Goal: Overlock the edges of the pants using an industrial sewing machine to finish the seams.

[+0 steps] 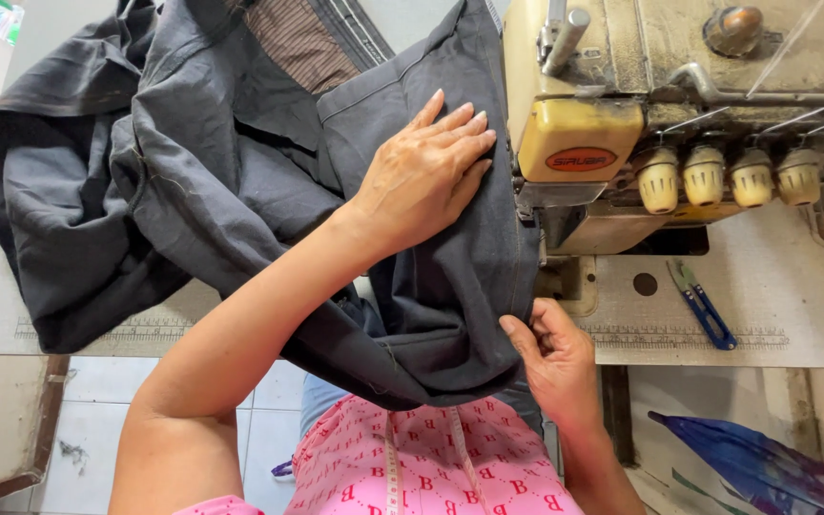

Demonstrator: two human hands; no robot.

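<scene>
A dark grey garment (pixel 193 181) lies bunched across the sewing table and hangs over its front edge. My left hand (pixel 428 172) rests flat on the cloth, fingers together, just left of the cream overlock sewing machine (pixel 622 105). My right hand (pixel 555 358) pinches the garment's edge at the table's front, below the machine's needle area. A strip of the fabric runs from my right hand up toward the machine foot.
Blue thread snips (pixel 703 305) lie on the table (pixel 793 296) right of the machine. Four cream tension knobs (pixel 727 176) line the machine's front. A ruler strip runs along the table edge. A measuring tape (pixel 393 467) hangs over my pink top. Tiled floor shows below left.
</scene>
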